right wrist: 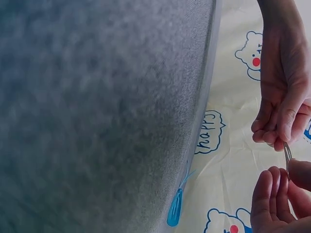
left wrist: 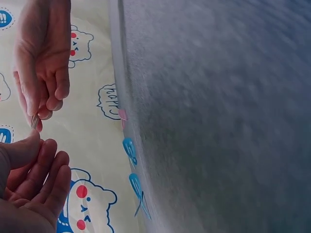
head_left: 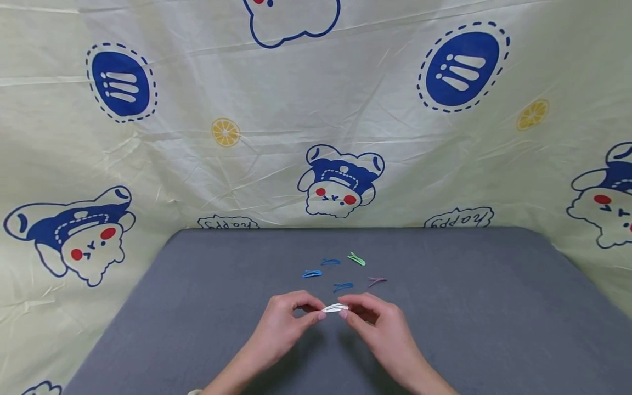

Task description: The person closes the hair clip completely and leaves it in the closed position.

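Observation:
A white snap hair clip (head_left: 335,308) is held level above the table between both hands. My left hand (head_left: 287,322) pinches its left end between thumb and forefinger. At its right end, the thumb and forefinger of my right hand (head_left: 379,323) pinch it. Edge-on, the clip (right wrist: 287,154) appears as a thin strip in the right wrist view. Beyond the hands lie several loose clips: a light blue one (head_left: 312,274), darker blue ones (head_left: 331,262) (head_left: 343,287), a green one (head_left: 356,259) and a pink one (head_left: 377,281). Some stand partly sprung apart.
The grey cloth-covered table (head_left: 207,307) spreads to both sides of the hands. Behind and beside it hangs a cream sheet (head_left: 276,99) printed with cartoon bears, blue ovals and orange slices. It meets the table's far edge.

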The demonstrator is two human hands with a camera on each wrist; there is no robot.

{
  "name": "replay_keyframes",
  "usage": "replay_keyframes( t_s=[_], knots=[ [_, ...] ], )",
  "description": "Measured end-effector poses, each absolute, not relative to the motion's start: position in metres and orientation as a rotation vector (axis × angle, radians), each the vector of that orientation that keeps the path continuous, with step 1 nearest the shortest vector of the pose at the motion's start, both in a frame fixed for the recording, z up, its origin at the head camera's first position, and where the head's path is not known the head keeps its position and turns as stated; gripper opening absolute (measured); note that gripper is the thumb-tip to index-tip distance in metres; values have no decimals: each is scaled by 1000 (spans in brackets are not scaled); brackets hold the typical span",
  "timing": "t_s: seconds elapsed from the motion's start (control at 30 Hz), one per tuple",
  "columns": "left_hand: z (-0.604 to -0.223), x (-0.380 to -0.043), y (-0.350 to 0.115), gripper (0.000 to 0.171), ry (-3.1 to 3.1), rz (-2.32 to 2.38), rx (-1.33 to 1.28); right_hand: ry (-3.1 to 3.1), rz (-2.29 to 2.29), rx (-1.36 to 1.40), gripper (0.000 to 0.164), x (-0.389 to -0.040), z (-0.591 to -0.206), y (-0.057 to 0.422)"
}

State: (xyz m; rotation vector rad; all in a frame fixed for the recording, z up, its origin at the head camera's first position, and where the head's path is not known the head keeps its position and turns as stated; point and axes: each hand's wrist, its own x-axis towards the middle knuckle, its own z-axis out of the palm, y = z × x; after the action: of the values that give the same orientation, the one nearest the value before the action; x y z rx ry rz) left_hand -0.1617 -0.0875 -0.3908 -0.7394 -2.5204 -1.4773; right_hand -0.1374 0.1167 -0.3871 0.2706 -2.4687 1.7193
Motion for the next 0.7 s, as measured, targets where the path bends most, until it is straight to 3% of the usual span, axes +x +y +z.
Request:
replay_keyframes(
  t_s=[0.7],
  knots=[
    [-399, -177, -111, 8, -2630, -1287, -878, -2746, 1450, 778, 10, -168, -392, 115]
  ],
)
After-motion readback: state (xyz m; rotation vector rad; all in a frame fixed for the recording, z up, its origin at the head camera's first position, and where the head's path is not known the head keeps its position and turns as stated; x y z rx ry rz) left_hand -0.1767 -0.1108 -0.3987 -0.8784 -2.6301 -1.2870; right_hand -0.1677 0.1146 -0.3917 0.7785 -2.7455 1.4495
